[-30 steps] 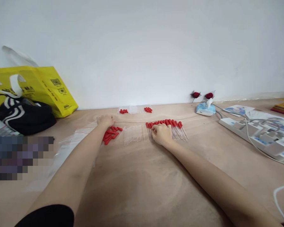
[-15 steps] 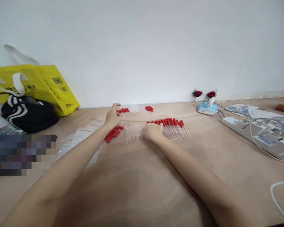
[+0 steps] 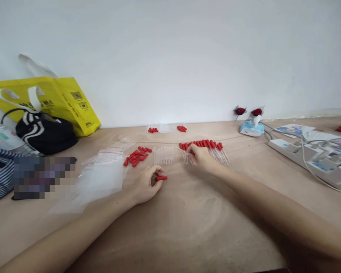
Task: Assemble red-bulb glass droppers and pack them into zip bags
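Between the thumb and fingers of my left hand (image 3: 150,183) is a red rubber bulb (image 3: 161,178), just above the wooden table. My right hand (image 3: 200,157) pinches at the left part of a row of clear tubes with red bulbs (image 3: 207,143); a thin clear tube (image 3: 184,152) shows at its fingertips. Left of that hand lies a row of clear tubes without bulbs (image 3: 164,155). A loose pile of red bulbs (image 3: 135,157) sits beyond my left hand, beside clear zip bags (image 3: 104,176).
Near the wall lies a clear bag (image 3: 166,128) with red bulbs at both ends. A yellow bag (image 3: 82,113) and black pouch (image 3: 49,134) stand at the left. At the right are a tissue pack (image 3: 252,128), two dark red roses and a power strip (image 3: 309,159) with cables.
My left hand has come back toward me from beyond the bulb pile and now holds a red bulb. My right hand has shifted slightly right, a tube at its fingertips. The view has shifted a little.
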Demonstrator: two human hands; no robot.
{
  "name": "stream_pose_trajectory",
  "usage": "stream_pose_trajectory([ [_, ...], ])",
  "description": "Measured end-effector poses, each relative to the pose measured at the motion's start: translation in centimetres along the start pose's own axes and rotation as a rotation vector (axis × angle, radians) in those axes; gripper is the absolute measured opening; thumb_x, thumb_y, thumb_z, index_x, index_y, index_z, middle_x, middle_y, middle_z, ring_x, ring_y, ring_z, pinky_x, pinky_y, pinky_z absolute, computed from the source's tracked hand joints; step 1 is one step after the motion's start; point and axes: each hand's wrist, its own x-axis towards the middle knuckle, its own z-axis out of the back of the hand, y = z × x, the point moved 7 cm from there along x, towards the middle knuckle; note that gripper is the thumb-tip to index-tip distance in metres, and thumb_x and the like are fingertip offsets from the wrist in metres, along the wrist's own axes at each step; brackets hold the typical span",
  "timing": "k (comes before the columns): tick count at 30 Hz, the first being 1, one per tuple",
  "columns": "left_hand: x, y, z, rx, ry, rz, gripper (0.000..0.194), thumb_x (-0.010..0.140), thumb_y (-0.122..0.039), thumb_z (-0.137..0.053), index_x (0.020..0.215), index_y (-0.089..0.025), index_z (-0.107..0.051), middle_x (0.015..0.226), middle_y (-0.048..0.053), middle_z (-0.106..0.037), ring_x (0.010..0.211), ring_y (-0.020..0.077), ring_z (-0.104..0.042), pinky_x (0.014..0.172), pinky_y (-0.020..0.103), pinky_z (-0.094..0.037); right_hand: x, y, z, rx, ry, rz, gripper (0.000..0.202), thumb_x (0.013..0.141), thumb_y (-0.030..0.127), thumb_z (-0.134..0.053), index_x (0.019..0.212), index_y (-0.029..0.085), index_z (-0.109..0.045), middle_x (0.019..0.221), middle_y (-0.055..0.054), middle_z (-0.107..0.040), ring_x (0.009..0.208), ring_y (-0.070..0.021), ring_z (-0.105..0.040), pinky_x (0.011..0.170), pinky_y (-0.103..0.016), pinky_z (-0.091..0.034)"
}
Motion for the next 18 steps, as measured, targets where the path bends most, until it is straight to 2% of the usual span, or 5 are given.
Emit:
stream_pose_trajectory([
  [2,0.2,0.0,-0.2,0.033,0.007,-0.028,0.021,0.072,-0.018,-0.053,0.091,-0.017,-0.059,0.087,0.005,-0.060,0.080,0.0180,-0.057,0.073,0.032,-0.045,-1.9,0.2,-0.5,0.045,-0.064,0.157,0.019,0.083,0.016,-0.042,0.098,0.014,-0.053,0.085,-0.007,-0.063,0.078,-0.0159,-0.057,0.074,-0.029,-0.033],
  [6,0.5,0.1,-1.0,0.060,0.021,-0.050,0.014,0.077,-0.021,-0.052,0.080,-0.019,-0.065,0.083,0.004,-0.061,0.076,0.0173,-0.057,0.071,0.031,-0.045,-4.9,1.1,-1.3,-0.004,-0.166,0.347,0.030,0.083,0.012,-0.038,0.109,0.017,-0.053,0.086,-0.008,-0.062,0.079,-0.0158,-0.055,0.079,-0.033,-0.029],
  [11,0.6,-0.3,-1.2,0.025,-0.065,-0.040,0.009,0.079,-0.019,-0.049,0.080,-0.020,-0.058,0.077,0.001,-0.062,0.076,0.0172,-0.056,0.071,0.032,-0.044,-5.8,2.3,-0.9,0.019,-0.184,0.348,0.022,0.082,0.015,-0.042,0.096,0.019,-0.059,0.085,-0.004,-0.063,0.076,-0.0128,-0.055,0.084,-0.035,-0.023],
  [18,0.2,-0.4,-1.4,0.004,-0.057,-0.041,0.012,0.081,-0.023,-0.049,0.088,-0.021,-0.057,0.082,0.001,-0.063,0.078,0.0174,-0.057,0.076,0.033,-0.042,-6.0,3.0,-1.0,0.084,-0.161,0.346,0.018,0.082,0.018,-0.042,0.088,0.017,-0.059,0.081,-0.003,-0.063,0.073,-0.0118,-0.054,0.086,-0.036,-0.020],
])
